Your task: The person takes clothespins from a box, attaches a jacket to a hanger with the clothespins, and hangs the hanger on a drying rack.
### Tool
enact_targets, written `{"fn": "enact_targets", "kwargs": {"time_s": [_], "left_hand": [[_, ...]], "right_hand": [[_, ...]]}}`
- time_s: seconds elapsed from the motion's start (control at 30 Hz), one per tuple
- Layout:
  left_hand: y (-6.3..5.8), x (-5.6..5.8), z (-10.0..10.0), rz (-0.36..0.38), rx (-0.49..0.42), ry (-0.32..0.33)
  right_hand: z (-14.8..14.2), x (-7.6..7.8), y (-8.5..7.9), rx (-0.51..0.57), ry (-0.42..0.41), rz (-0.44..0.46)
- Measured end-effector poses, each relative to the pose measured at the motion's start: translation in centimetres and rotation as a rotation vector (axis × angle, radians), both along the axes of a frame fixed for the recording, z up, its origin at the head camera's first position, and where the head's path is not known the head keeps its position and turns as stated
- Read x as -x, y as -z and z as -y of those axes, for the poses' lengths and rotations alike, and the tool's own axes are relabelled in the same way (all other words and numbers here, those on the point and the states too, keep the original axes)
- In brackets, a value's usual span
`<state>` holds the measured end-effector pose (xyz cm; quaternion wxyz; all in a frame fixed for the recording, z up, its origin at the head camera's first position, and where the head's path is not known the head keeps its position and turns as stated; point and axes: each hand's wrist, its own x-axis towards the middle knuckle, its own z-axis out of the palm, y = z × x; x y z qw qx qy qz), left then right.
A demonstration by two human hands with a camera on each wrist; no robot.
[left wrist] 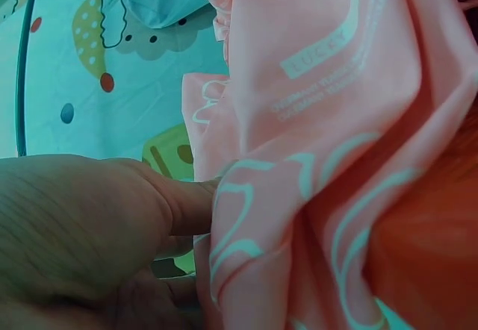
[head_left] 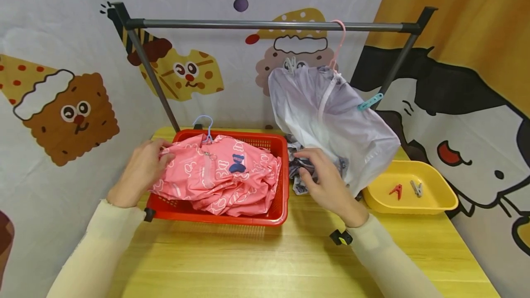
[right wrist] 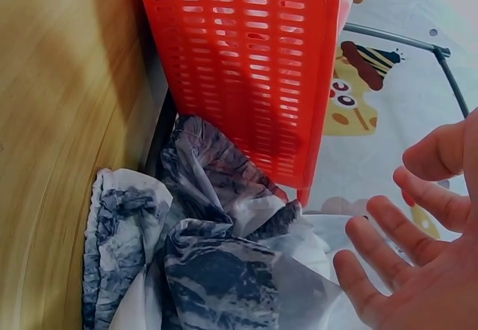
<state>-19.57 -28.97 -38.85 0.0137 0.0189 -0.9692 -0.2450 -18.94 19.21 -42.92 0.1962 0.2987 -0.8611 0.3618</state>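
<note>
So your desk point(head_left: 240, 261) carries the lot, and the rack point(head_left: 248, 24) stands along its back edge, probably to leave you the front part to work on. The pale jacket point(head_left: 314, 105) hangs off the bar, over toward the back right corner. Your red basket point(head_left: 223, 219) sits nearer the back left corner, and the pink jacket point(head_left: 223, 174) is in it, heaped about rim-high, I'd guess so the walls stop slippery cloth sliding off. There's dark-printed cloth point(right wrist: 224, 278) bunched beside the basket; can't tell if it's part of the pale jacket. Yellow tray point(head_left: 414, 208) is by the right edge, handy for that side imo.

Your left hand point(head_left: 142, 167) has its grip pinching the pink jacket's left side, likely to steady it. Your right hand point(head_left: 329, 187) has its grip released, fingers spread, just off the basket.

Small stuff: the blue hanger point(head_left: 209, 139) pokes out of the pink jacket's top, the pink hanger point(head_left: 342, 39) bears the pale one, and the teal peg point(head_left: 370, 101) clips its edge, presumably against slipping. Red peg point(head_left: 396, 191) and grey peg point(head_left: 417, 189) lie loose in the tray, which stops them wandering.
</note>
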Motion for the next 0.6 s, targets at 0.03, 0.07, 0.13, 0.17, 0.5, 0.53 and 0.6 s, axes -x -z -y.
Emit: {"fn": "enact_targets", "kwargs": {"time_s": [0.03, 0.07, 0.13, 0.17, 0.5, 0.53, 0.6], "left_hand": [[-0.04, 0.04, -0.01, 0.002, 0.000, 0.002], [-0.07, 0.08, -0.01, 0.006, -0.003, 0.002], [-0.14, 0.12, 0.00, 0.006, -0.001, 0.006], [-0.16, 0.14, 0.02, 0.006, -0.002, 0.008], [-0.18, 0.21, 0.05, -0.003, -0.016, 0.020], [-0.15, 0.23, 0.03, -0.008, -0.014, 0.020], [-0.10, 0.24, -0.03, -0.023, -0.011, 0.019]], "right_hand": [[0.06, 0.00, 0.02, -0.002, -0.002, 0.002], [0.13, 0.02, 0.02, -0.003, -0.005, 0.004], [0.25, 0.10, 0.08, -0.002, -0.011, 0.004], [0.31, 0.14, 0.12, -0.001, -0.014, 0.003], [0.80, 0.20, 0.44, -0.009, -0.026, 0.043], [0.85, 0.17, 0.46, -0.010, -0.026, 0.047], [0.95, 0.14, 0.48, -0.013, -0.023, 0.055]]}}
